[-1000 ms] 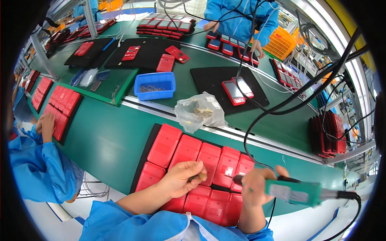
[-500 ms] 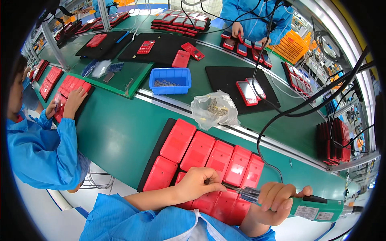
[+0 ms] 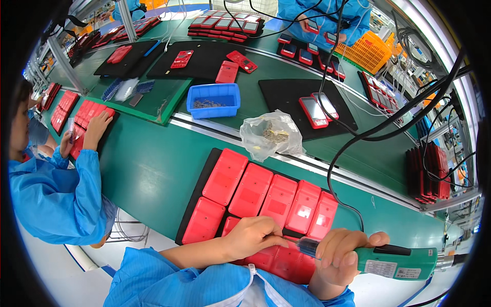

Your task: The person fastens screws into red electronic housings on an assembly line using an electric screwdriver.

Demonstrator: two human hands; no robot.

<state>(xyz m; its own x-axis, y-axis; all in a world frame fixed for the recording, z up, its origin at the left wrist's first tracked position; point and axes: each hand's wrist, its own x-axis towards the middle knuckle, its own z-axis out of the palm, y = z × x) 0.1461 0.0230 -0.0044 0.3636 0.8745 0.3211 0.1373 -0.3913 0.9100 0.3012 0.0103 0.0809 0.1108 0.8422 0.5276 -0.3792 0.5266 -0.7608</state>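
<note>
My right hand [image 3: 337,253] is wrapped round a green electric screwdriver [image 3: 399,262] with a clear front sleeve, held nearly level and pointing left. My left hand [image 3: 255,236] has thumb and forefinger pinched together close to the screwdriver's front end. What lies inside its curled fingers is hidden. Both hands are over rows of red plastic device casings [image 3: 279,197], which lie back side up on a black mat [image 3: 197,199]. Small dark holes show at the casings' corners. My hands and sleeves cover part of the nearer row.
Beyond the casings stand a clear plastic bag [image 3: 271,137] of screws and a blue bin [image 3: 214,101] of small metal parts. A black cable [image 3: 332,169] hangs down on the right. At the left a co-worker [image 3: 56,189] handles red casings; another person [image 3: 322,25] works across the table.
The screwdriver has shifted slightly left, its front end closer to my left fingers. My left fingers have closed into a tighter pinch. The co-worker across has moved their hands.
</note>
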